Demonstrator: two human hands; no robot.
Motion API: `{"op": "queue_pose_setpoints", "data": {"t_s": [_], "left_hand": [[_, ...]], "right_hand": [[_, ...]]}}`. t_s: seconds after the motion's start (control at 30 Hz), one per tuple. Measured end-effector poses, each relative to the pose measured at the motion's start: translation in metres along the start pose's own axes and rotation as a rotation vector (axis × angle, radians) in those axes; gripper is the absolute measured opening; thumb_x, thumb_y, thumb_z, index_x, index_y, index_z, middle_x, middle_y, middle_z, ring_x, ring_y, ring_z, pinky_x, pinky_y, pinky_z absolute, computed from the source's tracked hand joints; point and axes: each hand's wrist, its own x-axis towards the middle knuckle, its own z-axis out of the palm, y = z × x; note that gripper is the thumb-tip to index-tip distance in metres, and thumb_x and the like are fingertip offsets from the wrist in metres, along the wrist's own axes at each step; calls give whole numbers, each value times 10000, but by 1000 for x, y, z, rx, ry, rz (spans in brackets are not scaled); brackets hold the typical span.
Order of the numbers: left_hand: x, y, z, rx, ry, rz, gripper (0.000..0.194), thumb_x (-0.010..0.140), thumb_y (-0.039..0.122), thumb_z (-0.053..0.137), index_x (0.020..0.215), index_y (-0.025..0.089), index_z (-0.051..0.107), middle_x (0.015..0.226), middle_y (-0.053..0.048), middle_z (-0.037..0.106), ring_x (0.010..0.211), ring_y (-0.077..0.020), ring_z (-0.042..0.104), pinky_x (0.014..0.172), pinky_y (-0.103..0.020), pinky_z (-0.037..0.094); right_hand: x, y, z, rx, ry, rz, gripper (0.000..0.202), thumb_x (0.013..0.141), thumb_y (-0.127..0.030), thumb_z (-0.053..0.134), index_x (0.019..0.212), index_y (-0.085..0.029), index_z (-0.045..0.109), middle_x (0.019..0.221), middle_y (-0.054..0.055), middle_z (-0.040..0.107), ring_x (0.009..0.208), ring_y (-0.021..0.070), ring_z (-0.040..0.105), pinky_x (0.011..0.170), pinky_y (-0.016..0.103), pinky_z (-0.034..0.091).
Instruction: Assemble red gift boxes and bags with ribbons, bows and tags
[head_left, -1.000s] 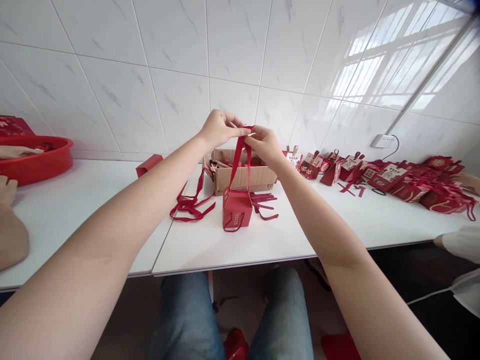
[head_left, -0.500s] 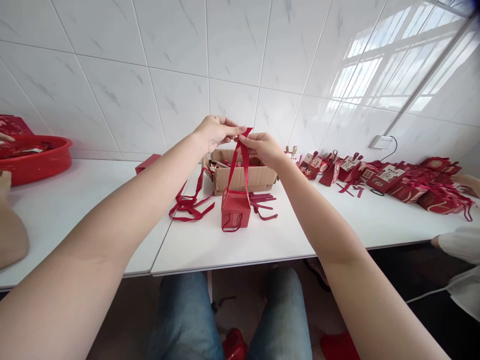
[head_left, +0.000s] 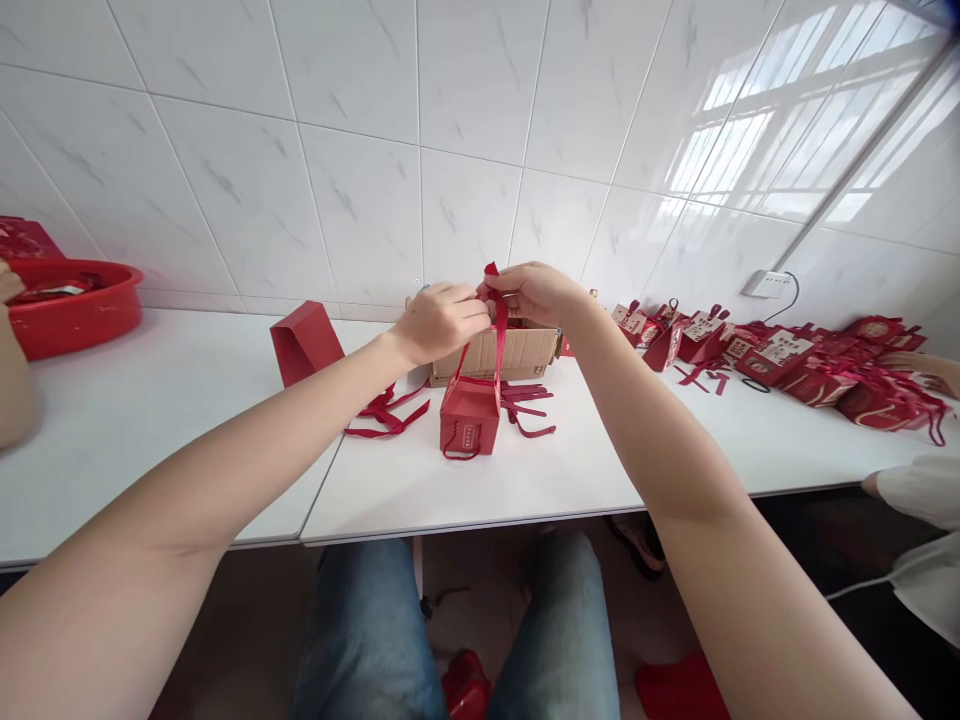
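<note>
Small red box (head_left: 469,430) upright on white table (head_left: 562,485), directly below both hands. Red ribbon (head_left: 501,345) rises from box in two strands to fingers. Right hand (head_left: 534,290) pinches ribbon between thumb and fingers; left hand (head_left: 442,325), fingers closed on ribbon, meets it just beside. Cardboard carton (head_left: 529,352) behind. Loose ribbon (head_left: 386,420) left of box, dark red strips (head_left: 529,395) right. Farther left, red carton piece (head_left: 309,340), then red basin (head_left: 90,322). Far right, pile of red boxes (head_left: 795,365), co-worker's hand (head_left: 926,368) at it.

Window light (head_left: 722,152) gleams on marbled wall tiles (head_left: 360,200) behind white tables (head_left: 165,390).
</note>
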Motion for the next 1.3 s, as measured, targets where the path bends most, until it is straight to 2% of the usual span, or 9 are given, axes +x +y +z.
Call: {"op": "queue_pose_setpoints", "data": {"t_s": [0.07, 0.17, 0.27, 0.33, 0.43, 0.53, 0.87, 1.1, 1.3], "left_hand": [[0, -3, 3, -49, 127, -138, 314, 808, 429, 580, 588, 205, 572, 685, -53, 635, 742, -209, 553, 723, -364, 402], [7, -6, 6, -245, 265, -519, 349, 812, 455, 547, 596, 182, 582, 658, -56, 610, 703, -199, 558, 713, -355, 413], [19, -9, 6, -686, 155, -898, 294, 761, 428, 588, 650, 159, 631, 698, -66, 639, 680, -193, 584, 641, -326, 415], [26, -9, 4, -1033, 26, -1017, 211, 674, 364, 659, 672, 154, 633, 720, -73, 657, 674, -200, 605, 586, -311, 406], [30, -9, 2, -1377, -80, -1059, 159, 611, 292, 688, 673, 162, 619, 708, -67, 657, 649, -211, 618, 516, -304, 380], [32, -8, 2, -1473, -106, -1096, 157, 622, 297, 693, 667, 171, 612, 646, -52, 628, 617, -223, 610, 509, -332, 395], [37, 2, 2, -1458, -25, -1067, 119, 625, 232, 690, 659, 183, 586, 577, -2, 582, 550, -167, 569, 568, -339, 457], [31, 4, 6, -1367, 18, -1004, 158, 672, 292, 736, 679, 195, 610, 707, -48, 677, 651, -204, 625, 598, -353, 447], [-5, -15, 2, -1261, 48, -1230, 165, 703, 296, 726, 795, 200, 627, 824, -34, 693, 805, -203, 650, 585, -314, 377]], "right_hand": [[-4, -6, 2, -303, 122, -118, 208, 782, -130, 649, 577, -142, 623, 612, 30, 580, 634, 135, 572, 729, 337, 515], [-8, -9, 5, -706, 316, -272, 212, 751, -83, 628, 550, -151, 631, 581, 25, 550, 686, 173, 573, 747, 393, 495], [-8, -2, 7, -845, 333, -460, 177, 747, -63, 577, 657, -158, 696, 796, 56, 655, 791, 189, 610, 806, 397, 495], [-8, 7, 6, -834, 311, -560, 192, 754, -74, 562, 725, -170, 725, 935, 62, 684, 871, 193, 632, 849, 380, 499], [-8, 18, 4, -759, 303, -627, 214, 781, -125, 545, 791, -197, 747, 1008, 55, 695, 955, 196, 647, 882, 362, 506], [-8, 26, 0, -719, 289, -670, 216, 793, -174, 546, 820, -225, 755, 1029, 45, 694, 976, 195, 649, 891, 357, 512], [-9, 28, -3, -696, 226, -664, 233, 791, -163, 538, 837, -225, 758, 1088, 50, 659, 1030, 215, 626, 943, 387, 488], [-18, 35, -5, -373, 226, -525, 225, 851, -375, 578, 854, -214, 735, 1371, 62, 474, 1311, 221, 422, 1014, 363, 426], [-38, 71, -26, -219, 266, -390, 279, 819, -451, 583, 811, -197, 701, 1305, 66, 540, 1301, 216, 426, 1041, 354, 367]]}}
